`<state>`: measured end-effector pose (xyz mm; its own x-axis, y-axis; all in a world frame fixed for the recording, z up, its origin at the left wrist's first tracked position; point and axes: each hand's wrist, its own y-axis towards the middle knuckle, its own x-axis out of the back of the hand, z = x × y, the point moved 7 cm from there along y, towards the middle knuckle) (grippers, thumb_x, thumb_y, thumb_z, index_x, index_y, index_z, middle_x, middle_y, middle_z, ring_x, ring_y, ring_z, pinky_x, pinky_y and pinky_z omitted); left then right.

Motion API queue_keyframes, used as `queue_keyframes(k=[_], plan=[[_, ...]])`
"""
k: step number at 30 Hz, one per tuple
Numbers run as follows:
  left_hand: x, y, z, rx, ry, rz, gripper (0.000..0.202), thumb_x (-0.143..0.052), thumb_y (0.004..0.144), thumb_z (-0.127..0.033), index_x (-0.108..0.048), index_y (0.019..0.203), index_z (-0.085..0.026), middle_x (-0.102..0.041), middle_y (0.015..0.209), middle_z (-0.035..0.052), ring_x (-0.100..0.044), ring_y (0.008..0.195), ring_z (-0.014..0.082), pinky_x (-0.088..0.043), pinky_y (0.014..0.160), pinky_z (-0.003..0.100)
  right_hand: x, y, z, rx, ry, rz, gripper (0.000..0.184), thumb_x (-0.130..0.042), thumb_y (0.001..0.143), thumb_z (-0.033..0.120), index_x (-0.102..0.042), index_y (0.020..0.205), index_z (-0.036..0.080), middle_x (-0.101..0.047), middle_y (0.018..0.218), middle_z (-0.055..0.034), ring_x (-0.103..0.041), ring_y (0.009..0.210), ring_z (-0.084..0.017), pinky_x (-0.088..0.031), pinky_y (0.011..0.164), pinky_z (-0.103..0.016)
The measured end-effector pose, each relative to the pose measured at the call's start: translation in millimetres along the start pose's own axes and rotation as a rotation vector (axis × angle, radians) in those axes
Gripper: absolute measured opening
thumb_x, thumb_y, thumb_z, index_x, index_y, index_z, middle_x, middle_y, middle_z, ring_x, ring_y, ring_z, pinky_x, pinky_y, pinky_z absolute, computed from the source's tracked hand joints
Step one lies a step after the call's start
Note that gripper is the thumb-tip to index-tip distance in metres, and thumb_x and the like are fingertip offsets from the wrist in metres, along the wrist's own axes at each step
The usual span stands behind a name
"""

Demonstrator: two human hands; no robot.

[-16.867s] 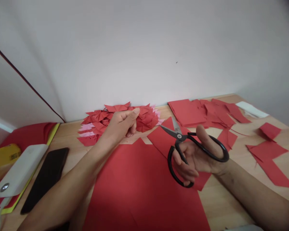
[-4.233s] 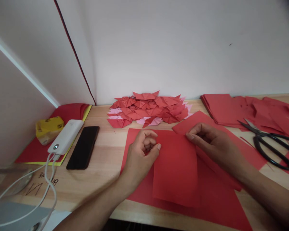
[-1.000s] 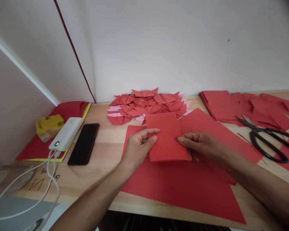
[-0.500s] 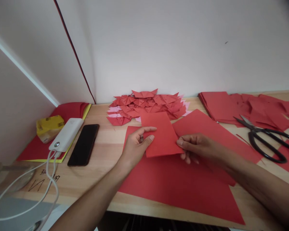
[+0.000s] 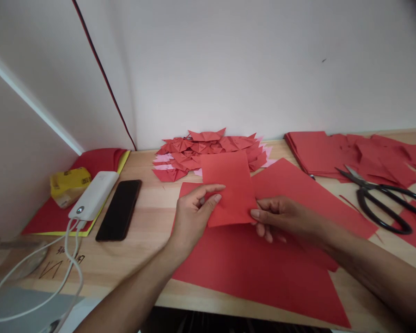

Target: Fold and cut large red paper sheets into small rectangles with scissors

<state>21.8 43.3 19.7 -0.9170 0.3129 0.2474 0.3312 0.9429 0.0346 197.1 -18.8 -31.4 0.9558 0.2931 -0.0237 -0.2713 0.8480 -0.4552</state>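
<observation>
Between my two hands is a rectangular piece of red paper (image 5: 230,185), lifted above larger sheets. My left hand (image 5: 196,208) pinches its left edge, thumb in front. At its lower right corner my right hand (image 5: 275,217) grips it between thumb and fingers. Underneath lies a large red sheet (image 5: 263,273) near the table's front edge. A second red sheet (image 5: 308,199) overlaps it, angled to the right and partly hidden by my right hand.
Folded red and pink paper shapes (image 5: 208,145) are heaped by the wall. On the right lie black-handled scissors (image 5: 367,187), stacked red paper (image 5: 308,150) and cut scraps (image 5: 384,157). On the left are a black phone (image 5: 119,210), a white power bank (image 5: 95,196) with cables and a yellow packet (image 5: 69,185).
The red paper has turned slightly and its top edge has risen, so it stands more upright. My right hand has shifted a little to the left with its corner.
</observation>
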Motion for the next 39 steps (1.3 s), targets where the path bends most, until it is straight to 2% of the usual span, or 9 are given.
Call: queue_keyframes(k=[5, 11, 20, 23, 27, 30, 34, 37, 39], plan=[[0.3, 4, 8, 0.070, -0.028, 0.050, 0.028, -0.067, 0.081, -0.031, -0.074, 0.106, -0.019, -0.065, 0.071, 0.0005, -0.044, 0.052, 0.0090, -0.033, 0.048, 0.021, 0, -1, 2, 0.010, -0.015, 0.016, 0.050, -0.065, 0.075, 0.066, -0.056, 0.065, 0.018, -0.063, 0.053, -0.0010, -0.047, 0.040, -0.007, -0.032, 0.038, -0.021], [-9.8, 1, 11, 0.131, -0.152, 0.144, 0.036, -0.072, 0.078, -0.035, -0.073, 0.110, -0.019, -0.068, 0.069, 0.0015, -0.058, 0.058, 0.0139, -0.046, 0.054, 0.023, -1, -1, 6, 0.028, -0.107, 0.013, 0.051, -0.067, 0.073, 0.066, -0.061, 0.068, 0.016, -0.066, 0.055, -0.0023, -0.049, 0.040, -0.007, -0.036, 0.041, -0.021], [-13.9, -3, 7, 0.151, -0.166, 0.195, 0.032, -0.070, 0.080, -0.028, -0.074, 0.111, -0.021, -0.075, 0.092, 0.0033, -0.065, 0.071, 0.0135, -0.054, 0.068, 0.025, 1, -1, 6, 0.046, -0.068, -0.023, 0.047, -0.070, 0.072, 0.063, -0.070, 0.075, 0.016, -0.071, 0.068, -0.0052, -0.060, 0.054, -0.013, -0.048, 0.054, -0.026], [-18.5, -5, 6, 0.155, -0.151, 0.251, 0.032, -0.070, 0.079, -0.026, -0.074, 0.111, -0.021, -0.076, 0.096, 0.0043, -0.068, 0.075, 0.0154, -0.055, 0.070, 0.026, 4, -1, 3, 0.019, -0.087, -0.050, 0.049, -0.072, 0.069, 0.064, -0.067, 0.071, 0.015, -0.064, 0.060, -0.0027, -0.053, 0.048, -0.011, -0.042, 0.047, -0.024], [-23.7, -7, 8, 0.186, -0.193, 0.298, 0.035, -0.069, 0.081, -0.026, -0.071, 0.116, -0.022, -0.076, 0.101, 0.0049, -0.070, 0.082, 0.0172, -0.056, 0.074, 0.027, 5, -3, 2, 0.002, -0.119, -0.113, 0.057, -0.062, 0.073, 0.072, -0.059, 0.060, 0.016, -0.053, 0.049, 0.0004, -0.042, 0.042, -0.009, -0.028, 0.042, -0.023], [-24.4, -8, 9, 0.215, -0.220, 0.302, 0.040, -0.069, 0.082, -0.027, -0.069, 0.121, -0.023, -0.076, 0.102, 0.0051, -0.071, 0.083, 0.0174, -0.057, 0.077, 0.028, 5, -5, 4, 0.021, -0.092, -0.160, 0.056, -0.059, 0.075, 0.073, -0.061, 0.067, 0.018, -0.056, 0.054, -0.0002, -0.045, 0.045, -0.011, -0.030, 0.044, -0.024], [-24.2, -8, 8, 0.212, -0.240, 0.311, 0.041, -0.069, 0.082, -0.028, -0.068, 0.122, -0.022, -0.075, 0.109, 0.0059, -0.071, 0.090, 0.0200, -0.056, 0.083, 0.032, 7, -7, 8, 0.044, -0.133, -0.223, 0.063, -0.048, 0.079, 0.076, -0.049, 0.052, 0.020, -0.048, 0.043, 0.0010, -0.040, 0.039, -0.010, -0.026, 0.042, -0.026], [-24.2, -9, 9, 0.229, -0.262, 0.325, 0.042, -0.070, 0.081, -0.028, -0.068, 0.122, -0.022, -0.075, 0.109, 0.0064, -0.071, 0.093, 0.0212, -0.056, 0.086, 0.034, 7, -6, 10, 0.078, -0.124, -0.214, 0.066, -0.042, 0.082, 0.077, -0.047, 0.051, 0.020, -0.045, 0.043, 0.0014, -0.038, 0.039, -0.009, -0.025, 0.042, -0.026], [-25.2, -9, 11, 0.242, -0.276, 0.348, 0.042, -0.071, 0.080, -0.028, -0.068, 0.121, -0.022, -0.074, 0.111, 0.0070, -0.071, 0.094, 0.0214, -0.056, 0.086, 0.034, 9, -5, 9, 0.097, -0.121, -0.196, 0.064, -0.046, 0.081, 0.077, -0.049, 0.054, 0.019, -0.048, 0.046, 0.0011, -0.039, 0.042, -0.009, -0.026, 0.043, -0.025]])
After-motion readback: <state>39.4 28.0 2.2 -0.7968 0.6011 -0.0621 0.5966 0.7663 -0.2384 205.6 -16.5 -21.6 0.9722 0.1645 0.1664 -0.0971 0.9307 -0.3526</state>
